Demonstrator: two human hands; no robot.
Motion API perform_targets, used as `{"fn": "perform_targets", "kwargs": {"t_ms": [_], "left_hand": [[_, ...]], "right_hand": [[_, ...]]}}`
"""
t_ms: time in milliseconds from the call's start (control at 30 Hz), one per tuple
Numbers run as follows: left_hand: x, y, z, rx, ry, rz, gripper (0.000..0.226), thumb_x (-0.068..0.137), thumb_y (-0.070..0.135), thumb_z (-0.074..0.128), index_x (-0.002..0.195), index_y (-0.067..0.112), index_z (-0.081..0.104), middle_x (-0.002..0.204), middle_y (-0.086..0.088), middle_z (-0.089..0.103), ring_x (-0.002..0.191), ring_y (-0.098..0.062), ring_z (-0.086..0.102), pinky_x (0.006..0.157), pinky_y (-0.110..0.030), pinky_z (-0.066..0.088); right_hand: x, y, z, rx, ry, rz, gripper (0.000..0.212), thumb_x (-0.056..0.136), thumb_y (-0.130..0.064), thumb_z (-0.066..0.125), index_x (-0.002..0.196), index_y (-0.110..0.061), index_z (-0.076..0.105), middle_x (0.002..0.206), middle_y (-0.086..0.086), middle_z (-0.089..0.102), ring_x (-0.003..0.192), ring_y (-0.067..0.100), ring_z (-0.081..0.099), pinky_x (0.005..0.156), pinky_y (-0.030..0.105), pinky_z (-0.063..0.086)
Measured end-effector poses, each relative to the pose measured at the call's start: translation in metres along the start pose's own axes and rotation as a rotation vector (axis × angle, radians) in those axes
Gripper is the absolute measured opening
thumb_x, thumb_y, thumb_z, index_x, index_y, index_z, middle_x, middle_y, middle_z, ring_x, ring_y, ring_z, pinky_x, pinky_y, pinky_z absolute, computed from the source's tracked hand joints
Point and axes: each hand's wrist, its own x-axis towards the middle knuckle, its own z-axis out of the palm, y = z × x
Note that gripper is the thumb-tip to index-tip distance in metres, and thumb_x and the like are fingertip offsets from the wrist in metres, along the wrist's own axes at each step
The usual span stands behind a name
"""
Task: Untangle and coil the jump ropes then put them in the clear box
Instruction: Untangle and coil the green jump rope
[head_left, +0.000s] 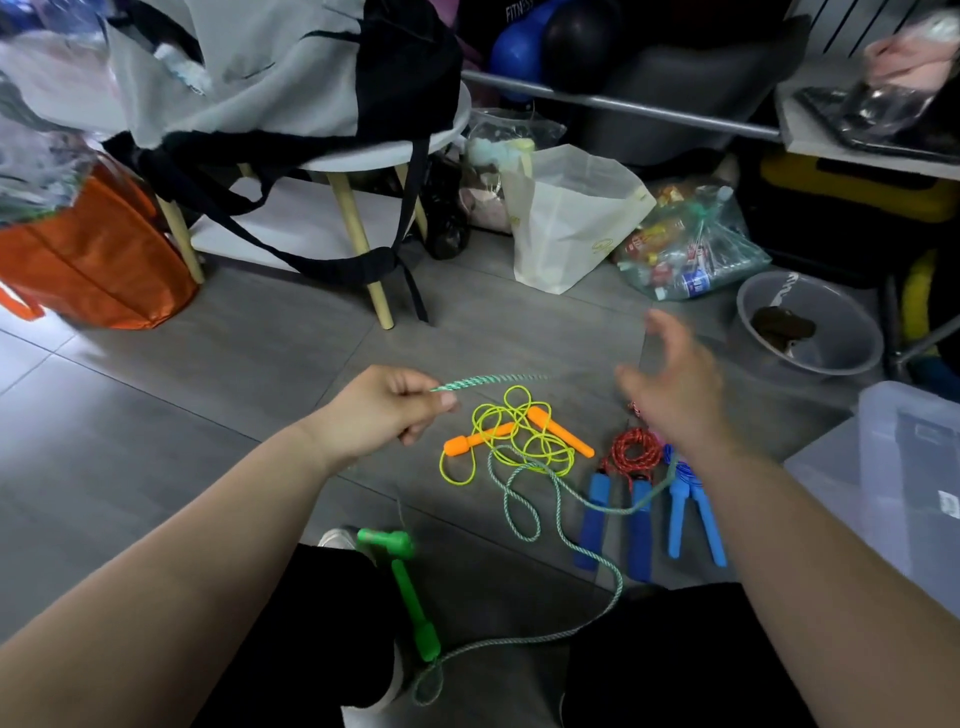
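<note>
Grey floor tiles at lower centre hold loose loops of the green rope (470, 383), whose raised stretch runs rightward from the pinching left hand (384, 410) toward the open, empty right hand (675, 389), nearer the clear box (893, 467) at right.

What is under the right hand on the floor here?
The right hand covers part of the red rope, whose coil shows beside the wrist. The cord above the light blue handles is mostly hidden by the forearm.
</note>
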Motion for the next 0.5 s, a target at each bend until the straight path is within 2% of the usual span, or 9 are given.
{"fn": "perform_targets", "kwargs": {"t_ms": [67, 100, 167, 200, 233, 300, 400, 433, 500], "left_hand": [[0.004, 0.003, 0.008, 0.017, -0.057, 0.017, 0.02, 0.089, 0.009, 0.054, 0.071, 0.011, 0.06, 0.033, 0.006, 0.041, 0.034, -0.001, 0.036, 0.044, -0.009, 0.033], [0.005, 0.003, 0.012, 0.023, -0.082, 0.029, 0.021, 0.089, 0.009, 0.054, 0.07, 0.012, 0.061, 0.034, 0.006, 0.041, 0.035, -0.001, 0.036, 0.046, -0.011, 0.033], [0.01, 0.002, 0.017, 0.005, -0.09, 0.048, 0.021, 0.088, 0.01, 0.055, 0.069, 0.012, 0.061, 0.034, 0.007, 0.041, 0.035, -0.002, 0.035, 0.046, -0.013, 0.032], [0.012, 0.001, 0.017, -0.018, -0.074, 0.048, 0.019, 0.088, 0.009, 0.055, 0.07, 0.011, 0.061, 0.034, 0.007, 0.04, 0.035, -0.002, 0.034, 0.045, -0.012, 0.031], [0.014, -0.001, 0.016, -0.034, -0.058, 0.041, 0.018, 0.087, 0.008, 0.056, 0.071, 0.011, 0.061, 0.034, 0.007, 0.04, 0.034, -0.002, 0.033, 0.043, -0.01, 0.03], [0.018, -0.005, 0.01, -0.021, -0.033, 0.023, 0.015, 0.087, 0.007, 0.057, 0.073, 0.006, 0.062, 0.033, 0.007, 0.038, 0.033, -0.002, 0.031, 0.042, -0.009, 0.029], [0.025, -0.016, -0.002, 0.039, 0.026, -0.011, 0.02, 0.086, 0.009, 0.059, 0.08, -0.011, 0.061, 0.032, 0.008, 0.036, 0.033, -0.002, 0.03, 0.042, -0.01, 0.028], [0.027, -0.019, -0.005, 0.04, 0.049, -0.024, 0.022, 0.086, 0.009, 0.059, 0.078, -0.012, 0.061, 0.033, 0.007, 0.037, 0.034, -0.002, 0.03, 0.042, -0.011, 0.028], [0.03, -0.023, -0.01, 0.023, 0.076, -0.031, 0.024, 0.087, 0.009, 0.057, 0.065, 0.0, 0.06, 0.033, 0.007, 0.036, 0.034, -0.002, 0.03, 0.042, -0.011, 0.028]], "right_hand": [[-0.013, -0.02, 0.021, -0.124, -0.193, -0.228, 0.062, 0.082, -0.022, 0.063, 0.138, -0.024, 0.036, 0.141, 0.001, 0.041, 0.134, 0.019, 0.03, 0.11, 0.031, 0.016], [-0.018, -0.028, 0.033, -0.123, -0.301, -0.314, 0.056, 0.082, -0.023, 0.064, 0.133, -0.024, 0.042, 0.135, -0.001, 0.048, 0.13, 0.014, 0.036, 0.108, 0.028, 0.016], [-0.024, -0.038, 0.051, 0.001, -0.455, -0.356, 0.029, 0.084, -0.023, 0.062, 0.112, -0.018, 0.06, 0.098, -0.008, 0.067, 0.096, 0.006, 0.057, 0.095, 0.025, 0.031], [-0.024, -0.039, 0.056, 0.082, -0.474, -0.329, 0.019, 0.085, -0.022, 0.06, 0.102, -0.014, 0.063, 0.075, -0.012, 0.065, 0.073, 0.003, 0.056, 0.079, 0.024, 0.038], [-0.021, -0.038, 0.057, 0.116, -0.451, -0.32, 0.016, 0.087, -0.021, 0.058, 0.097, -0.011, 0.065, 0.061, -0.012, 0.058, 0.06, 0.002, 0.05, 0.064, 0.021, 0.037], [-0.009, -0.032, 0.053, 0.144, -0.345, -0.299, 0.018, 0.09, -0.019, 0.053, 0.099, -0.008, 0.066, 0.061, -0.01, 0.054, 0.055, 0.003, 0.046, 0.053, 0.015, 0.032], [0.015, -0.017, 0.036, 0.279, -0.078, -0.113, 0.021, 0.093, -0.018, 0.048, 0.099, -0.008, 0.066, 0.047, -0.013, 0.051, 0.044, -0.002, 0.045, 0.047, 0.011, 0.031], [0.023, -0.01, 0.03, 0.3, 0.004, -0.032, 0.023, 0.093, -0.018, 0.046, 0.1, -0.007, 0.065, 0.047, -0.012, 0.05, 0.045, -0.001, 0.045, 0.048, 0.012, 0.032], [0.032, 0.004, 0.025, 0.291, 0.057, 0.093, 0.024, 0.094, -0.015, 0.044, 0.105, -0.003, 0.062, 0.061, -0.005, 0.055, 0.05, 0.001, 0.048, 0.053, 0.016, 0.037]]}}
